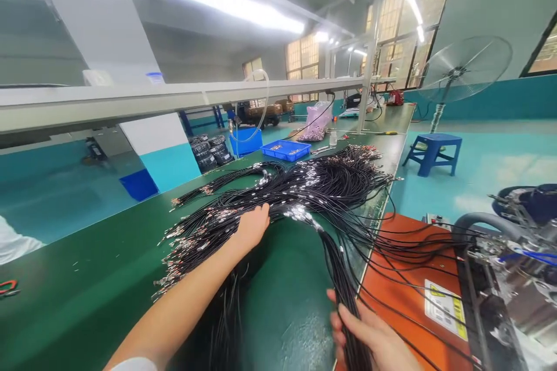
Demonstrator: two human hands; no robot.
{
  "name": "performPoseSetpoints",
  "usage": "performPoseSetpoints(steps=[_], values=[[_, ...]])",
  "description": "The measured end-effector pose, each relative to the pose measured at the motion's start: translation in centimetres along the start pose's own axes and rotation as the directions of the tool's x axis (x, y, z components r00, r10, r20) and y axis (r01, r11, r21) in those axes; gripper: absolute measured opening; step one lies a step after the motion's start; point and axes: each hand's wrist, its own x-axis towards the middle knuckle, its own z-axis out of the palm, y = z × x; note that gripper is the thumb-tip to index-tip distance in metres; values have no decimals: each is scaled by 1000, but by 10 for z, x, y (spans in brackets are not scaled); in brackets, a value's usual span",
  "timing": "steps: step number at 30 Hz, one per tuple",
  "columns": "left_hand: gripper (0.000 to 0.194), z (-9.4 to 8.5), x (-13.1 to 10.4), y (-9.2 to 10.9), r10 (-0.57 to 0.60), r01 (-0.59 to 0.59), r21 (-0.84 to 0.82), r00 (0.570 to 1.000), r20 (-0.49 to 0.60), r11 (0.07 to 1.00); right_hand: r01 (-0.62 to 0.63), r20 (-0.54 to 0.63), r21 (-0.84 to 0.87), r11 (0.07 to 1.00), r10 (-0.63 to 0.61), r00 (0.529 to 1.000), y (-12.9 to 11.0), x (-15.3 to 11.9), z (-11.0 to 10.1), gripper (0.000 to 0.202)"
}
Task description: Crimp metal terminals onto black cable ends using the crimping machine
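A large heap of black cables with white labels and copper-coloured ends lies across the green table. My left hand is closed over part of the cables near the heap's front side; what its fingers grip is mostly hidden behind the hand. Close to the table's right edge, my right hand wraps round a bundle of black cables that bends down toward me from the white-labelled stretch. More cables hang below my left forearm.
An orange machine top with loose cables across it adjoins the table on the right. Behind the heap are a blue tray and a pink bag. A blue stool and a large fan stand at right. Red-handled pliers lie far left.
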Motion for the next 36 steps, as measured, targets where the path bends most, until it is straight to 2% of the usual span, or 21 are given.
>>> performPoseSetpoints(steps=[3, 6, 8, 10, 12, 13, 14, 16, 19, 21, 22, 23, 26, 28, 30, 31, 33, 35, 36], values=[[34, -4, 9, 7, 63, -63, -22, 998, -22, 998, -2, -121, -45, 999, -3, 993, 6, 11, 11, 56], [31, -4, -1, 11, 223, -217, -94, 974, 52, 972, -52, -148, -108, 993, 36, 988, 19, 9, 5, 62], [27, -3, -17, 9, 361, -337, -174, 923, 131, 925, -60, -111, -156, 986, 42, 993, 23, -1, -3, 65], [24, -2, -37, 2, 487, -429, -260, 842, 231, 865, -67, -102, -218, 974, 46, 994, 22, -11, -8, 67], [22, -2, -58, -7, 565, -473, -320, 753, 338, 821, -80, -88, -262, 962, 59, 994, 18, -20, -10, 70], [21, -2, -68, -11, 577, -479, -327, 722, 382, 815, -83, -78, -276, 958, 64, 995, 16, -22, -10, 70], [21, -3, -77, -14, 574, -478, -318, 707, 414, 818, -82, -71, -282, 956, 65, 995, 14, -24, -9, 69], [17, -7, -89, -14, 545, -476, -266, 719, 431, 838, -68, -69, -272, 960, 51, 996, 11, -23, -9, 59], [11, -20, -101, 12, 545, -509, -197, 767, 339, 838, -48, -79, -193, 980, 33, 996, 8, -17, -11, 37], [19, -30, -108, 42, 606, -573, -200, 760, 236, 795, -73, -63, -100, 992, 67, 996, 4, -13, -14, 22], [25, -34, -111, 57, 655, -618, -222, 731, 191, 754, -83, -53, -54, 995, 80, 995, 3, -12, -16, 19], [30, -37, -113, 72, 722, -678, -261, 680, 132, 687, -67, -48, -35, 997, 65, 997, 1, -14, -17, 16], [51, -32, -112, 103, 867, -813, -389, 494, -66, 434, 29, -26, -138, 990, -33, 999, 1, -29, -18, 15], [61, -22, -105, 115, 916, -846, -428, 390, -93, 317, 49, 11, -230, 972, -48, 999, 6, -45, -19, 27], [57, -13, -99, 121, 948, -860, -445, 310, -68, 249, 83, 57, -330, 941, -67, 996, 16, -61, -23, 40], [50, -10, -98, 123, 956, -862, -450, 288, -57, 233, 119, 77, -382, 916, -97, 992, 22, -67, -26, 47], [35, -8, -100, 124, 956, -861, -453, 288, -56, 233, 171, 75, -487, 857, -154, 985, 34, -76, -33, 57], [28, -9, -102, 122, 957, -865, -447, 284, -60, 228, 156, 41, -607, 779, -166, 985, 42, -79, -38, 64], [28, -9, -101, 120, 944, -827, -509, 320, -77, 239, 155, 39, -634, 758, -169, 985, 45, -79, -38, 66]])
